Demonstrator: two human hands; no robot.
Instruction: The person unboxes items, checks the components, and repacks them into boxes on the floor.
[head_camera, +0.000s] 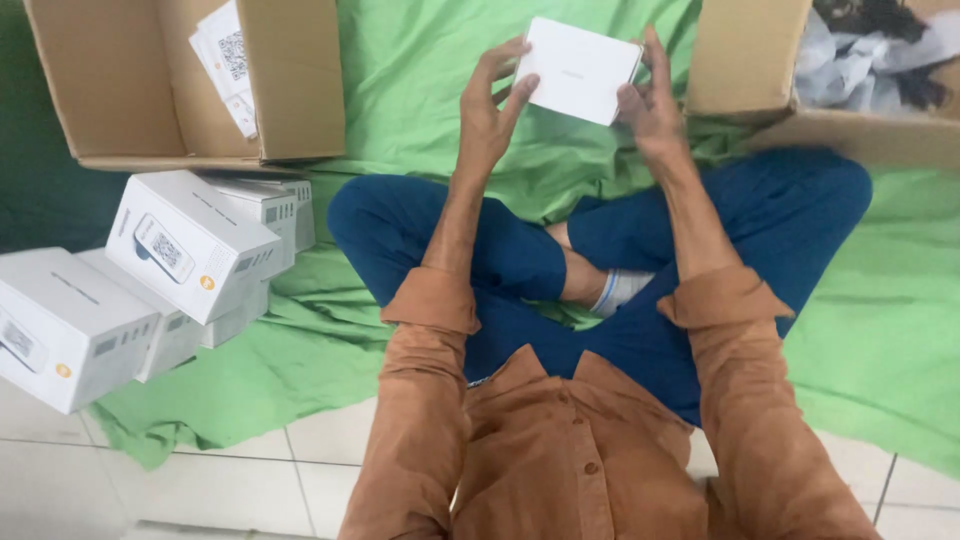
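Two hands: both raised over the crossed legs, gripping one white box (580, 68) between them.
Left hand (490, 110): fingers curled on the box's left edge.
Right hand (650, 100): fingers pressing its right edge.
Cloth (420, 90): green, spread on the floor beneath.
Stack (150, 270): white boxes, left.
Cartons (120, 80): open cardboard, one at each upper corner.

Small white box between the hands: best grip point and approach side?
Grip the small white box by its two opposite short edges, coming in from left and right. It is flat, thin and tilted, with its broad face open to the camera; the left hand and right hand already pinch it that way.
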